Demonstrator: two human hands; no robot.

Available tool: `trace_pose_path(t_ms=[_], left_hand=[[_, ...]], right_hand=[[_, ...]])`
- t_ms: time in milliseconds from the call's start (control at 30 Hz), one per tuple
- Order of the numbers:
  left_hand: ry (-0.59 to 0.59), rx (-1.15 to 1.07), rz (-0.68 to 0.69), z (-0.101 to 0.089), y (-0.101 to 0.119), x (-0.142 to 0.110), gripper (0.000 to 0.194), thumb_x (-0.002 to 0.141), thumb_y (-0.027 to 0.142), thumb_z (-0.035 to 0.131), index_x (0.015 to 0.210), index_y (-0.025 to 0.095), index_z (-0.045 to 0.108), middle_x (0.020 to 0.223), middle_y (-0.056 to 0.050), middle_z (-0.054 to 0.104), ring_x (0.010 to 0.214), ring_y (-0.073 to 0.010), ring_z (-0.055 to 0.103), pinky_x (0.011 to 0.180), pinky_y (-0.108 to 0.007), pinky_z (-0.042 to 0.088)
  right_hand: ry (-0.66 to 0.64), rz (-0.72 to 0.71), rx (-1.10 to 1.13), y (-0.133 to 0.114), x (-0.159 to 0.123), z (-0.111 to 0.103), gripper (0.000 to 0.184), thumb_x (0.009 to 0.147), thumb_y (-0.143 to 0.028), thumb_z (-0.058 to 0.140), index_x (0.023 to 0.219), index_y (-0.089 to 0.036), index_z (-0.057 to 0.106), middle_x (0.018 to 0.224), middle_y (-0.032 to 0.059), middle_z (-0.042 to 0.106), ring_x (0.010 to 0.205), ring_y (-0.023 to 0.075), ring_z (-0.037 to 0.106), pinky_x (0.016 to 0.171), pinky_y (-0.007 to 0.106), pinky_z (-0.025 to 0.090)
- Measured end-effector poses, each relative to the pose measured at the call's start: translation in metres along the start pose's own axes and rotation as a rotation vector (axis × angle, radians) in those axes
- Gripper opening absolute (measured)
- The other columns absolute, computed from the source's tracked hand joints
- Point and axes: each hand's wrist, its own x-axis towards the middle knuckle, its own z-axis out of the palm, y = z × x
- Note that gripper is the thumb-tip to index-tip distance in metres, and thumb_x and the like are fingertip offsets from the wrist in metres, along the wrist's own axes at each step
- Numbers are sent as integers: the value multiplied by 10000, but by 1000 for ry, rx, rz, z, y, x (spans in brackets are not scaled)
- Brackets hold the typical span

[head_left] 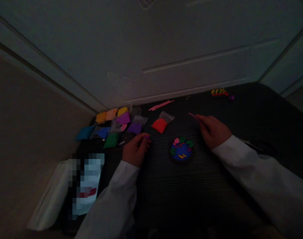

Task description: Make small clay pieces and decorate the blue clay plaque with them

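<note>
My left hand [136, 148] is closed in a pinch on a small purple lump of clay [147, 136], just right of the clay bags. My right hand [212, 130] is closed on a thin pink modelling tool [193, 116] that points up and left. Between the hands, on the dark ribbed mat [181, 186], lies a round blue clay disc [181, 149] with green leaves, pink flowers and small orange pieces on it. A clear bag of red clay [160, 124] lies just above the disc.
Several bags of coloured clay [111, 126] are piled at the mat's left end. Pink tools [160, 105] lie near the white door [166, 49]. A small clay piece [219, 92] with yellow and green bits sits far right. A white packet [67, 189] lies at lower left.
</note>
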Motion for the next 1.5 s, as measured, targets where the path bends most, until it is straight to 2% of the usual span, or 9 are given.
trace_pose_path(t_ms=[133,267,500,633,767,1000,1233,1367,1500], left_hand=[[32,-295,-6,2,-12,8,237,752,278,453,921,149,558,656,1,556,443,-70,476,434,-214,391],[110,-326,18,0,-25,17,272,761,283,398,925,120,541,704,-28,566,484,-87,510,447,-235,418],[323,-92,127,-5,-25,13,289,740,208,364,903,136,591,828,-59,585,738,-152,568,739,-336,450],[427,113,179,-5,-21,14,304,725,242,452,982,138,576,1124,-113,494,1095,-227,417,960,-368,297],[476,260,165,0,-24,22,443,703,289,511,1111,117,491,1224,-156,407,1180,-297,301,987,-434,231],[404,286,145,2,-33,30,315,687,257,506,961,118,575,1009,-158,544,1031,-298,448,906,-434,313],[395,22,88,-13,-20,20,255,707,361,481,825,167,597,912,-104,568,987,-264,456,894,-384,301],[323,-253,-1,-18,-9,-14,275,673,442,508,723,181,578,715,-44,559,774,-229,513,698,-344,388],[55,-595,-66,-7,-3,-71,298,688,461,488,625,172,519,579,-10,496,526,-135,468,508,-278,375]], right_hand=[[-108,-25,-82,5,0,4,423,728,-128,414,1143,-125,494,966,119,596,837,219,568,735,349,473],[-180,-29,-182,10,3,7,410,722,-121,403,1110,-94,533,996,134,612,886,235,562,807,352,447],[-195,-35,-241,24,6,12,417,715,-105,403,1109,-91,540,1055,122,599,937,227,544,830,334,427],[-137,-11,-262,24,7,13,380,721,-121,405,1061,-117,575,1001,124,619,889,244,560,755,366,447],[-85,1,-252,21,6,11,328,749,-174,405,1014,-148,596,984,107,622,886,238,561,730,364,447],[-16,-8,-182,23,4,11,295,744,-208,433,987,-180,598,960,87,624,877,219,561,716,358,449],[118,-32,-50,23,3,0,277,722,-209,454,945,-165,613,946,108,619,896,236,562,753,401,450],[218,-38,85,9,-10,-15,247,756,-266,432,899,-186,618,907,108,631,883,242,573,770,426,451],[204,25,290,-29,-47,-27,307,813,-365,365,948,-204,589,815,63,647,684,176,611,621,326,500]])
